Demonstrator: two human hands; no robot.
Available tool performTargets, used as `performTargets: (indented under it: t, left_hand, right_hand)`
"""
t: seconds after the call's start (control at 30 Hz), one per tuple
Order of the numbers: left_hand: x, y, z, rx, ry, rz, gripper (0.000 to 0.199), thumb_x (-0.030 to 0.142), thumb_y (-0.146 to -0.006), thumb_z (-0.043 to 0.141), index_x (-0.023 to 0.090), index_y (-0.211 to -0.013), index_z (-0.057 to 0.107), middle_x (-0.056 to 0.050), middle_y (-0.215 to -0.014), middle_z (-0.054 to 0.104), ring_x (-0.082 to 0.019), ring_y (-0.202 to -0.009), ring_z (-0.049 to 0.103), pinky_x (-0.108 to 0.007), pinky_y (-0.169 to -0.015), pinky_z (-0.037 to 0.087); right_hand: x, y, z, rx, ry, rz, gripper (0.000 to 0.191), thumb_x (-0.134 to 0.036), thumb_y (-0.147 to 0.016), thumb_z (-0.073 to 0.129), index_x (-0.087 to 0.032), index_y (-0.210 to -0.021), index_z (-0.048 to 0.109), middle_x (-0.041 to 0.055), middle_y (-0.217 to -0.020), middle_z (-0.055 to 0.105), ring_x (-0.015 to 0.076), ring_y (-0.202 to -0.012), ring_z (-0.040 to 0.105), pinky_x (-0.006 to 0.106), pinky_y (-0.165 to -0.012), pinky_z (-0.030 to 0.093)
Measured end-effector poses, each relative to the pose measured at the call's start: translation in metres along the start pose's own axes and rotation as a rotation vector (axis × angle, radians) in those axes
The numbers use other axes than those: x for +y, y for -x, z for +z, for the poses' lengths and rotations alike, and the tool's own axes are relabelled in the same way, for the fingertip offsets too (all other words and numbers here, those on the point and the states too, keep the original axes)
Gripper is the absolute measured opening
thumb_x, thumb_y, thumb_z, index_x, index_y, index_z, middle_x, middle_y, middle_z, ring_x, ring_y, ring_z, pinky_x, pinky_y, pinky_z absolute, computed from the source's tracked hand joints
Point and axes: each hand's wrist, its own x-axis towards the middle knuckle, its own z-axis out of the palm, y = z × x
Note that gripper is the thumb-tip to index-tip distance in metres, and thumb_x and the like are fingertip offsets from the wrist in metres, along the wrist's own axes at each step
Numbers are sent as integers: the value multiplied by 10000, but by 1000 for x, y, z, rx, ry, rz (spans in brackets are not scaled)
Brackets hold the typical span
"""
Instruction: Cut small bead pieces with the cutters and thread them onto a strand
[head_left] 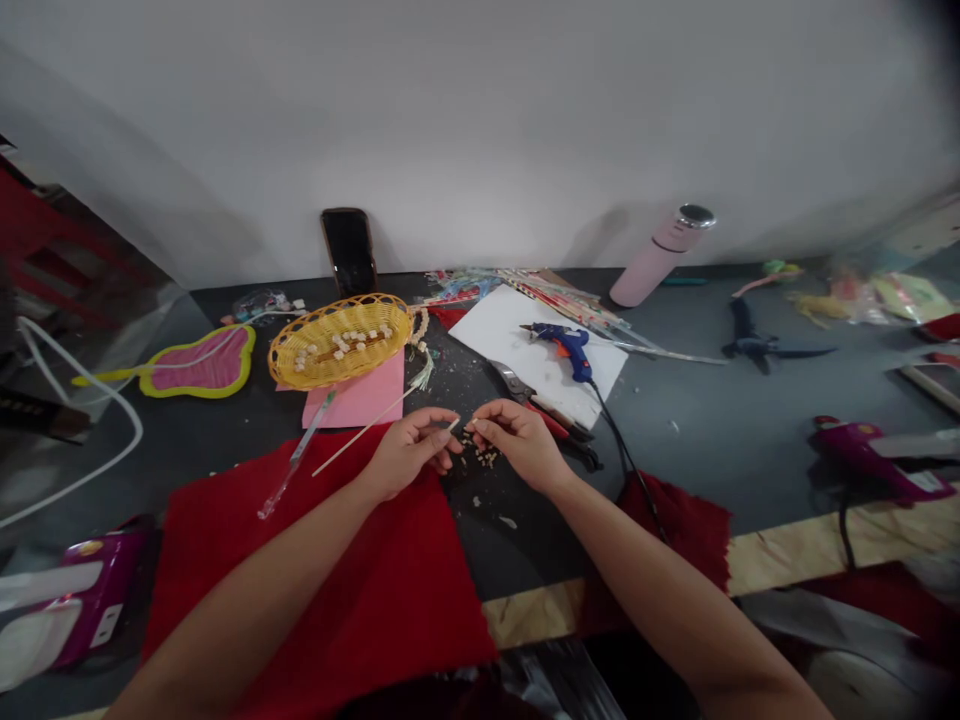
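Observation:
My left hand point(412, 450) pinches a small white stick-like piece point(453, 424) between thumb and forefinger. Close beside it, my right hand point(517, 440) has thumb and forefinger pressed together; a tiny pale bit may be at their tips, too small to name. Several small beige pieces point(487, 458) lie scattered on the dark table below the fingers. A thin pale stick point(360, 442) slants past the left wrist, near a pale tassel point(422, 375). Pliers point(536, 400) with dark-red handles lie just beyond my right hand.
A yellow woven basket point(341, 335) holds several small pale pieces. Beyond the pliers, a blue glue gun point(562, 345) rests on white paper point(480, 325), its cord trailing forward. Red cloth point(360, 590) lies under my left forearm. A pink bottle point(660, 258) and a phone point(350, 252) stand by the wall.

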Motion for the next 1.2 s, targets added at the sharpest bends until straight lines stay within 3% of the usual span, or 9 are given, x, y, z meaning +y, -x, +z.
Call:
performTargets:
  t: [0.27, 0.6, 0.8, 0.9, 1.2]
  left_hand:
    - [-3, -1, -1, -22, 30, -40, 306, 323, -770, 634, 152, -1022, 598, -39, -737, 682, -91, -497, 573, -221, -469, 476]
    - [-5, -1, -5, -77, 10, -53, 302, 351, -776, 638, 133, -985, 612, -37, -722, 676, -79, -500, 569, -211, -485, 480]
    - [-5, -1, -8, -125, 54, -53, 269, 342, -783, 637, 134, -952, 617, -22, -683, 658, -78, -499, 572, -205, -491, 474]
    - [-6, -1, -10, -141, 65, -54, 244, 342, -784, 636, 127, -897, 618, -17, -658, 648, -73, -482, 561, -204, -486, 470]
    - [-6, 0, -9, -107, 34, -24, 242, 352, -760, 657, 123, -816, 601, -6, -637, 631, -62, -469, 539, -190, -471, 448]
  right_hand:
    - [-2, 5, 7, 19, 216, -114, 137, -318, -818, 588, -189, -839, 627, 5, -766, 619, 132, -701, 554, 256, -648, 436]
    - [9, 5, 10, 36, 240, -168, 141, -330, -824, 596, -189, -822, 609, 4, -758, 608, 128, -691, 556, 246, -644, 450]
    - [14, 5, 10, -7, 248, -303, 141, -289, -842, 596, -228, -965, 627, 21, -860, 624, 144, -787, 587, 274, -722, 473]
    - [11, 6, 11, -47, 277, -351, 113, -265, -856, 584, -237, -943, 652, 21, -856, 630, 143, -803, 592, 282, -748, 469]
    - [8, 7, 16, -46, 256, -330, 117, -255, -853, 591, -225, -953, 643, 23, -855, 632, 141, -787, 596, 277, -723, 467]
